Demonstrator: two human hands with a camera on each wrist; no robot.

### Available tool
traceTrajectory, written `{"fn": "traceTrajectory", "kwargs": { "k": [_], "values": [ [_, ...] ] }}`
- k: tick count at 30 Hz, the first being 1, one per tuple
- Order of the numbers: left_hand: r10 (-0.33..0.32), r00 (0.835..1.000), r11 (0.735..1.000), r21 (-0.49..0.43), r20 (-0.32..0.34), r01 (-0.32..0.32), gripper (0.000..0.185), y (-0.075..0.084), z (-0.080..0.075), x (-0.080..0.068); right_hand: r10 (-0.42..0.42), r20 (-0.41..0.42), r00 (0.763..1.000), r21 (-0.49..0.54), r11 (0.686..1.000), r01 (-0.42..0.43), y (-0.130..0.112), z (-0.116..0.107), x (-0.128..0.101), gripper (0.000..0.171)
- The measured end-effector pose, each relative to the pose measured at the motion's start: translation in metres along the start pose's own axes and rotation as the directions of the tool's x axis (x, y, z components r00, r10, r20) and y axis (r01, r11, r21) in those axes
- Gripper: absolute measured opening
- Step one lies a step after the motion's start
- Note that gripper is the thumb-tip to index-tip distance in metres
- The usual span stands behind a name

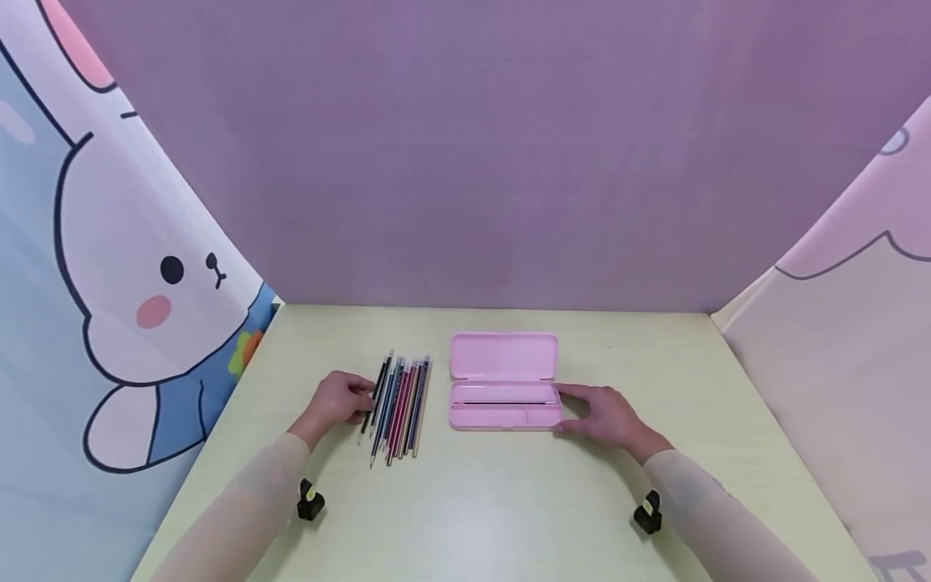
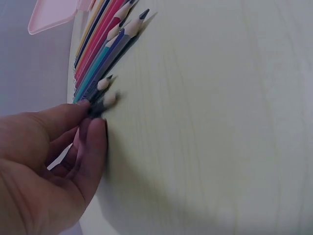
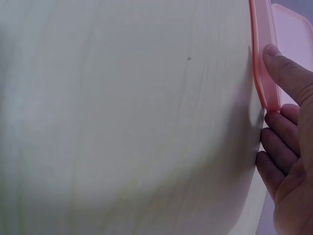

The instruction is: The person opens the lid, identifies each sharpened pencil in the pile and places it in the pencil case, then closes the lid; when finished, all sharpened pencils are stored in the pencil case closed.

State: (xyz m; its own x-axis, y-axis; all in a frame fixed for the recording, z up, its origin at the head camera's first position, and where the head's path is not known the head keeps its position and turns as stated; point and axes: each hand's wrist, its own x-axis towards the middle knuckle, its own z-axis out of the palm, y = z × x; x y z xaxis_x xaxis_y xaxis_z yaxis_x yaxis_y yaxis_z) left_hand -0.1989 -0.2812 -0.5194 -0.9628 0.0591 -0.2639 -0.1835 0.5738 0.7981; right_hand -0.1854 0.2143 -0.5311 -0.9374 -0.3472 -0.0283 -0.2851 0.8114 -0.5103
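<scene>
Several pencils point(image 1: 404, 408) lie side by side on the table, eraser ends away from me, sharpened tips toward me. At their left edge my left hand point(image 1: 340, 398) pinches a dark pencil point(image 2: 108, 102) between thumb and fingers; its tip looks blurred in the left wrist view. Right of the pencils, a pink pencil case point(image 1: 483, 417) lies with its lid point(image 1: 503, 356) folded back. A thin dark strip runs lengthwise inside; whether it is a pencil I cannot tell. My right hand point(image 1: 602, 414) holds the case's right end, thumb at the near corner, index finger at the far one.
The pale wooden table point(image 1: 465, 501) ends at a purple panel point(image 1: 494, 162) behind. A rabbit-print cloth point(image 1: 124, 267) hangs at the left, and a pink and cream cloth point(image 1: 844, 347) at the right. Small black devices point(image 1: 310, 501) are on both wrists.
</scene>
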Motion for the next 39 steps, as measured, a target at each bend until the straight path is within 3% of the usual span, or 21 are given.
{"fn": "traceTrajectory", "kwargs": {
  "k": [13,20,31,39],
  "values": [
    [0.005,0.994,0.982,0.186,-0.107,0.015,0.035,0.002,0.006,0.003,0.005,0.001,1.0,0.003,1.0,-0.005,0.0,0.002,0.002,0.081],
    [0.073,0.985,0.941,0.339,-0.158,-0.015,0.027,0.006,0.004,0.0,0.01,-0.001,1.0,0.005,1.0,-0.01,-0.001,0.002,0.002,0.081],
    [0.062,0.986,0.957,0.29,-0.153,-0.015,0.026,0.007,-0.007,0.0,0.019,0.001,1.0,-0.002,1.0,-0.019,0.001,0.002,0.002,0.081],
    [0.163,0.977,0.948,0.296,-0.135,-0.118,0.024,0.018,-0.019,0.001,0.018,0.004,1.0,-0.004,1.0,-0.018,0.001,0.001,0.003,0.081]
  ]
}}
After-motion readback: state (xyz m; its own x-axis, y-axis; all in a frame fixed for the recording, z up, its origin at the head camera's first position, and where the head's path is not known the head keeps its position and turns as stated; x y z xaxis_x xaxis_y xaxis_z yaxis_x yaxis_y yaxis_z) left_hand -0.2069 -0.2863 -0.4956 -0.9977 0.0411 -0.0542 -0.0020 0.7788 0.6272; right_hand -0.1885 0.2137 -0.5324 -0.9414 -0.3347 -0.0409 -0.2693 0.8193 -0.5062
